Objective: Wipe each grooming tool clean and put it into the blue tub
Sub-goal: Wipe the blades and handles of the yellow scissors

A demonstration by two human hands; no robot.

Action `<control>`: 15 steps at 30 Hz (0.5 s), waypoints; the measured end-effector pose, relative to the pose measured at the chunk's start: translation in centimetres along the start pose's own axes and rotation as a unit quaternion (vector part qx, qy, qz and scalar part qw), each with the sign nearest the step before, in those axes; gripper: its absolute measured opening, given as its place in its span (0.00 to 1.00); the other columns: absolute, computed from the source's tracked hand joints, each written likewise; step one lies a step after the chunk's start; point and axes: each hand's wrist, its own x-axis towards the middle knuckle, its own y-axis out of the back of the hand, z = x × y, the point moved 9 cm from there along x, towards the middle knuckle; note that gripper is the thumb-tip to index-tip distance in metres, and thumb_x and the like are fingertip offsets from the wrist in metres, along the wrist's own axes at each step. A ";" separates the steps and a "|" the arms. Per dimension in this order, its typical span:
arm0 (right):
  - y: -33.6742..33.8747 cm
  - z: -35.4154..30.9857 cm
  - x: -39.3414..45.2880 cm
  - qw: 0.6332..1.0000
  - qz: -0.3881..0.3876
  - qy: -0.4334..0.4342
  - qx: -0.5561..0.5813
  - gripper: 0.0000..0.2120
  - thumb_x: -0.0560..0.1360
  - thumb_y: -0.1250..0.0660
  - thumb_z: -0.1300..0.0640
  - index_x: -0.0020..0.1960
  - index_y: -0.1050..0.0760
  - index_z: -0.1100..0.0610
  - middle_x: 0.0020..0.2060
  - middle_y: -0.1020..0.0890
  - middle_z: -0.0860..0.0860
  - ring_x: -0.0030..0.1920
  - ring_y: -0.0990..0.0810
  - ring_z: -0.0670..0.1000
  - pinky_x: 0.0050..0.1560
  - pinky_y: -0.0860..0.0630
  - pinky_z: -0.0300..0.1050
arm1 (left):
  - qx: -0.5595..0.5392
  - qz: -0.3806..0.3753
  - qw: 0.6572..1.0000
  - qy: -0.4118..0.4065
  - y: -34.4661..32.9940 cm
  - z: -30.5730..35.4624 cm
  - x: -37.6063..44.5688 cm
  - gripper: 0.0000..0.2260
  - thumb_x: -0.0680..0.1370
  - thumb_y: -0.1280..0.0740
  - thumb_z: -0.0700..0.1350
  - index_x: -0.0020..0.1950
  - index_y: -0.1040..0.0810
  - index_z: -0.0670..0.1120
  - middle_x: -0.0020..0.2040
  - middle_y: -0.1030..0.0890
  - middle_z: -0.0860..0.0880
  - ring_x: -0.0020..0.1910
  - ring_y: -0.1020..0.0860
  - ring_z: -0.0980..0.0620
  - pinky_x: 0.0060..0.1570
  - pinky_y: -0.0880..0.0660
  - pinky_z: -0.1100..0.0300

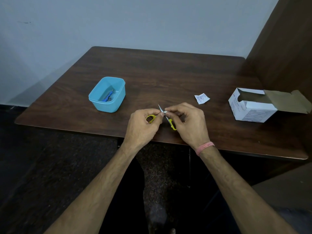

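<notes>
Two bare forearms reach in from the near edge, the right one wearing a pink thread band (205,146) at the wrist. Both hands meet over the front of the dark wooden table (168,73). The left hand (141,127) curls its fingers round one yellow loop of the small yellow-handled scissors (166,118), steadying them so the metal can be rubbed. The right hand (187,124) pinches a small white wipe (165,112) between thumb and forefinger, pressed against a blade. The scissors sit open just above the tabletop: one blade tip points away and slightly left, its handle trailing back toward the person, so the long axis runs near-to-far.

To the left, well apart, stands the light blue plastic tub (108,107) with a blue-handled tool (108,96) already inside. A torn white sachet (202,98) and an opened white cardboard box (249,108) lie to the right, probably the wipe's source.
</notes>
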 end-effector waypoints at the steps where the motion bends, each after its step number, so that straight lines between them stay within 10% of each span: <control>1: 0.1 0.0 0.0 1.000 0.005 -0.003 -0.005 0.05 0.79 0.21 0.58 0.54 0.10 0.51 0.47 0.13 0.41 0.43 0.15 0.46 0.43 0.21 0.37 | -0.001 -0.003 1.000 -0.001 -0.1 0.0 0.0 0.08 0.85 0.27 0.58 0.49 0.10 0.60 0.38 0.13 0.59 0.29 0.23 0.63 0.30 0.22 0.62; 15: 0.8 0.9 0.0 0.997 0.047 -0.053 0.028 0.03 0.77 0.19 0.57 0.49 0.10 0.50 0.42 0.14 0.41 0.36 0.16 0.47 0.39 0.24 0.35 | -0.005 -0.012 1.000 -0.011 -0.1 0.3 -0.1 0.08 0.85 0.27 0.55 0.48 0.10 0.61 0.37 0.13 0.59 0.27 0.24 0.64 0.29 0.28 0.69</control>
